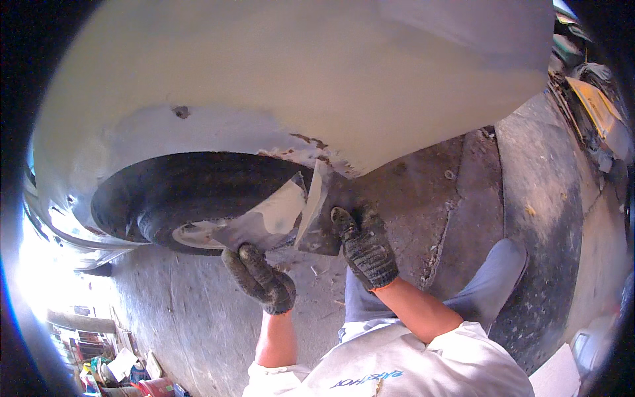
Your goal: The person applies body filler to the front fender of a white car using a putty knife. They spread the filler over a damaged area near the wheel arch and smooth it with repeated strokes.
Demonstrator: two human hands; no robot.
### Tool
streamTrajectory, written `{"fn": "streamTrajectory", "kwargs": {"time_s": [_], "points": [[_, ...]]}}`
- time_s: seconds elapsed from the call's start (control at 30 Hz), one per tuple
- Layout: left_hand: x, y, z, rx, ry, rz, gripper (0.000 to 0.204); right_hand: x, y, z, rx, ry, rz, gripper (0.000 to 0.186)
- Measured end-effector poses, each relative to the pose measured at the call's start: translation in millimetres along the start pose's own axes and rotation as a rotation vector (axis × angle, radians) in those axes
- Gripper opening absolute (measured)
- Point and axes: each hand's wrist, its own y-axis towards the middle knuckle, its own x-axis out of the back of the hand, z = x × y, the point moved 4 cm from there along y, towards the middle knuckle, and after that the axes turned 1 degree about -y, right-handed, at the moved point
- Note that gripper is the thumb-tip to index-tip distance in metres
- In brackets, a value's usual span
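Honestly, with left hand (259, 279) and right hand (368, 247) both gripping that bent sheet (276, 208), I'd steady it clear of the tyre (155, 192).

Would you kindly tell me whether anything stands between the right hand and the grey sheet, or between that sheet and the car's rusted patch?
Nothing visible: the right hand grips the grey sheet; its top corner sits near the rusted patch, contact unclear.

The left hand (259, 278) and right hand (368, 246) — both gloved — hold a bent sheet (281, 210) beside 1 tyre (157, 227).
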Motion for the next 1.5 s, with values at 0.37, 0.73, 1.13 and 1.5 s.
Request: {"fn": "streamTrajectory", "kwargs": {"time_s": [0.37,0.73,1.13,1.5], "points": [[-27.1,2.0,-14.6,-0.280,0.054,0.660,0.068,1.9,-1.3,-2.4,0.759,-0.874,-0.165,0.040],[29.2,57.5,23.4,-0.218,0.093,0.597,0.071,80.3,58.8,47.3,0.427,-0.108,-0.533,0.038],[42.8,187.3,163.5,-0.211,0.021,0.446,0.067,175.2,110.0,78.5,0.335,-0.190,-0.734,0.027],[49.4,183.5,175.8,-0.220,0.009,0.474,0.086,91.3,114.1,121.0,0.740,-0.553,-0.904,0.023]]}}
